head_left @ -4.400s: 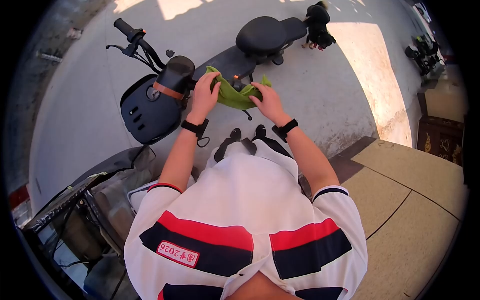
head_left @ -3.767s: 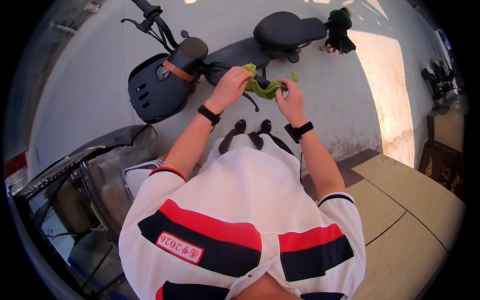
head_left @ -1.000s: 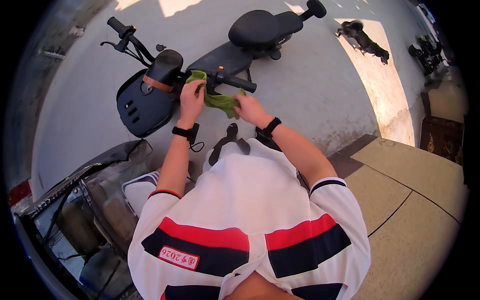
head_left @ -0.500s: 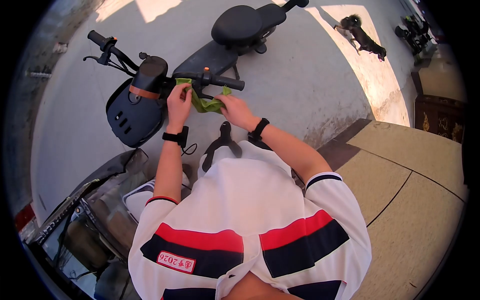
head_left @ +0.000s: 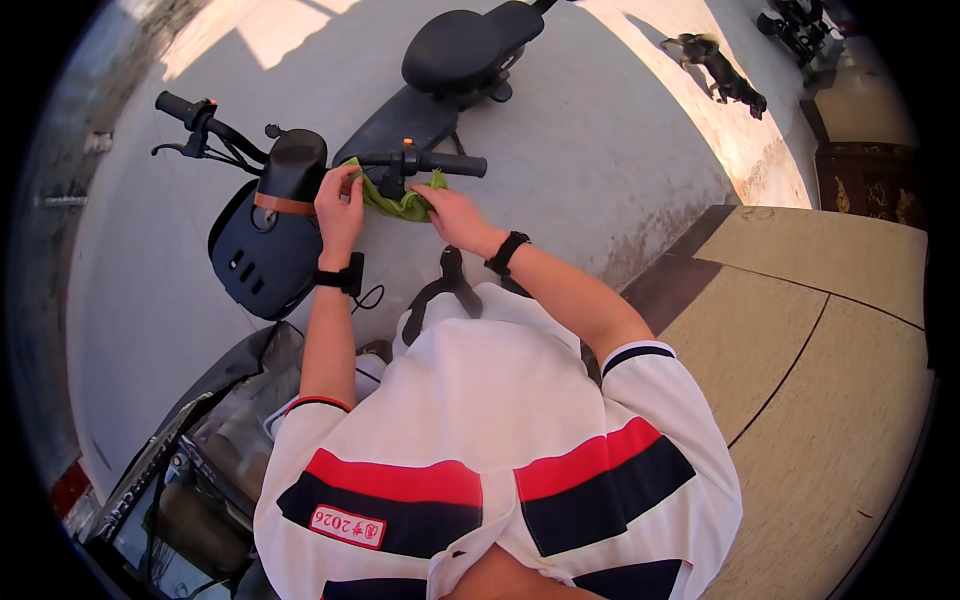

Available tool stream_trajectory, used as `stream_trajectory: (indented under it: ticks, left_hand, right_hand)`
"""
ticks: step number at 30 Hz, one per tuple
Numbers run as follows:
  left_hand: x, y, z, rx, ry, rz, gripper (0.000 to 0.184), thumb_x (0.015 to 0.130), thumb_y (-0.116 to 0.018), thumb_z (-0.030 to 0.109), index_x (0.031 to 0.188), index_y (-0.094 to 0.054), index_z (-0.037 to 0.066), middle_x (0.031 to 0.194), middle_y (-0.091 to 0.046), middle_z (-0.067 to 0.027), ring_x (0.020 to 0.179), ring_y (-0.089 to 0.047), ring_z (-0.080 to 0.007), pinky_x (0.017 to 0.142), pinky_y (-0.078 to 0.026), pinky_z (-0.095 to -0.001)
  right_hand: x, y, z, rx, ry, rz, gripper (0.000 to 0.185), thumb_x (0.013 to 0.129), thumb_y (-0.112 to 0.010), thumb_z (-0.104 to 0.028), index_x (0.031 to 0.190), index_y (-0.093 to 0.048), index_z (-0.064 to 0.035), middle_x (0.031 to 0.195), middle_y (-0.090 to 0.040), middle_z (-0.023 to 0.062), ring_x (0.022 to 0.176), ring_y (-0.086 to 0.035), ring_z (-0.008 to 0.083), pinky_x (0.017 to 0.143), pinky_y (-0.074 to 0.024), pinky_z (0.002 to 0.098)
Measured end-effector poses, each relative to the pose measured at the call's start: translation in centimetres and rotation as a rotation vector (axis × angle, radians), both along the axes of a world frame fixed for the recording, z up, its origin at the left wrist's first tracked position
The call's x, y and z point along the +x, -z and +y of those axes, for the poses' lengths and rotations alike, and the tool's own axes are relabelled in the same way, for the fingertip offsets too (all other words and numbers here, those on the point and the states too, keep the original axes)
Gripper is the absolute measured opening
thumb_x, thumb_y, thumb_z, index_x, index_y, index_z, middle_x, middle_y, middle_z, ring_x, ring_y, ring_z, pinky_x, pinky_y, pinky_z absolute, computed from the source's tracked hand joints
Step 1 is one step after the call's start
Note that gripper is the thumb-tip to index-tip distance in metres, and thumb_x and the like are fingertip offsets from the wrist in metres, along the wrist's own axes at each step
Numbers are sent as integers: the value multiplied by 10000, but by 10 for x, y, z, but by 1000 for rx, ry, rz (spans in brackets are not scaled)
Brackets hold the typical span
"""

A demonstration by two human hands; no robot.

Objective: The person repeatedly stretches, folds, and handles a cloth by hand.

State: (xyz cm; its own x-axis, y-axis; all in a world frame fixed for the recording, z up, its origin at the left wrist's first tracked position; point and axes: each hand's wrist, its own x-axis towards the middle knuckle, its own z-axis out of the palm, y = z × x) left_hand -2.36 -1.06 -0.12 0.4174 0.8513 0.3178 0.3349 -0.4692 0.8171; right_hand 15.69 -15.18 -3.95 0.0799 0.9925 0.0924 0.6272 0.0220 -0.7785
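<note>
Left hand point(head_left: 338, 208) and right hand point(head_left: 456, 218), each grip pinching an end, hold a green cloth point(head_left: 398, 207) by a scooter's point(head_left: 402, 125) handlebar point(head_left: 432, 161), farther inward than seconds ago, apparently shifting the work inward, though contact is unclear.

The white shirt point(head_left: 500, 390) (its patch point(head_left: 346, 526) reads "2026") has red-and-navy bands point(head_left: 610, 480).

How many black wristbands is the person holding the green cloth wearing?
2: one black wristband just behind the left hand, and another black wristband just behind the right hand. None looks hidden.
</note>
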Motion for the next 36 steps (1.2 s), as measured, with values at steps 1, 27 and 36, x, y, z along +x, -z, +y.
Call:
stream_trajectory:
  ticks: [1,27,36]
  left_hand:
    - [2,-4,-2,-3,26,5,161,902,-652,-17,1061,-655,10,844,-622,-57,684,-582,-135,641,-482,-271]
    - [66,13,-89,-18,132,382,228,856,-666,31,1084,-665,40,1031,-685,-126,925,-656,-350,785,-528,-408]
    - [50,26,-97,17,11,198,309,855,-668,-44,1158,-654,13,1050,-687,-145,853,-701,-263,769,-558,-333]
  right_hand:
    - [1,3,0,-2,18,16,512,849,-604,16,1347,-521,-67,1053,-654,203,976,-622,409,849,-518,484]
    - [93,-20,-16,221,189,-85,370,831,-660,-19,1191,-610,-89,1004,-641,150,939,-621,360,771,-527,436]
    - [92,2,-7,347,123,-28,404,811,-696,-16,1201,-617,-82,1012,-659,175,945,-629,375,820,-526,445]
